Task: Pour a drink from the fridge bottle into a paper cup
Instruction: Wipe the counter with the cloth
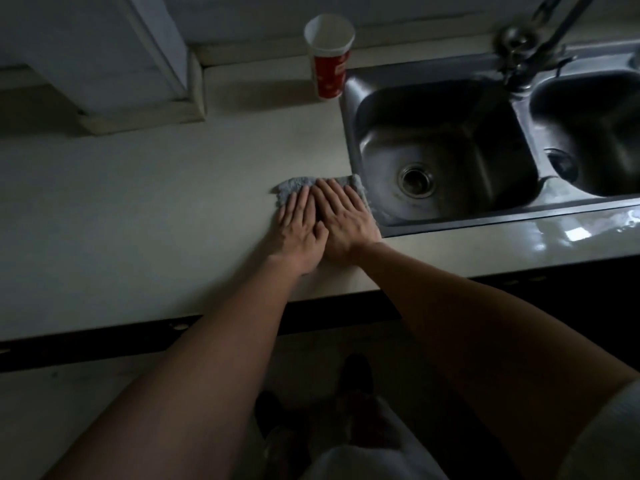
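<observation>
- Pale countertop point(138, 202) is lying beside a steel sink point(446, 147).
- Left hand point(300, 233) and right hand point(343, 223) are pressing flat, fingers straight, on a grey cloth point(294, 185).
- Paper cup point(329, 57) is standing upright by the sink's back corner.

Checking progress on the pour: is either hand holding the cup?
No: the left hand and right hand lie flat on a cloth by the sink; the cup stands apart, farther back.

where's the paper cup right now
In the head view the cup stands upright at the back of the counter, just left of the sink.
</observation>
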Tool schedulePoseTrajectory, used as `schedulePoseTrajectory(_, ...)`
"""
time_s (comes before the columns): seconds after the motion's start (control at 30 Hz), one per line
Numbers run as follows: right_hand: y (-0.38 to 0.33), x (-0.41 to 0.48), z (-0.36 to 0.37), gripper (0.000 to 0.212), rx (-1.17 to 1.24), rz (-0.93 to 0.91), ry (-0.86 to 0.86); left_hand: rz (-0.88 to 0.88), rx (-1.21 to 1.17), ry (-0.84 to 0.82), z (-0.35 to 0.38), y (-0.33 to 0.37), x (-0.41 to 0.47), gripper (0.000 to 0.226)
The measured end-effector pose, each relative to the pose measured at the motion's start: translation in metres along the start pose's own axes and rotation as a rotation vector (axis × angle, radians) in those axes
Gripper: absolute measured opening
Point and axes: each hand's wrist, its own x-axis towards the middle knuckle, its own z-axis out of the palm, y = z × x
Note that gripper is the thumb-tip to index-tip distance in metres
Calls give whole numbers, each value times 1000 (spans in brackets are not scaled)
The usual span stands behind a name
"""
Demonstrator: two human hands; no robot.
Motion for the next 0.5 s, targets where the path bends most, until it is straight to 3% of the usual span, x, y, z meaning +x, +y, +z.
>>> schedulePoseTrajectory(0.17, 12, 4, 3, 72, 22, 17, 12, 35, 17, -18, -2, 7, 12, 71)
schedulePoseTrajectory(0.5, -11, 4, -2, 65, 61, 12, -80, -66, -65, -29, -10, 2, -6, 58)
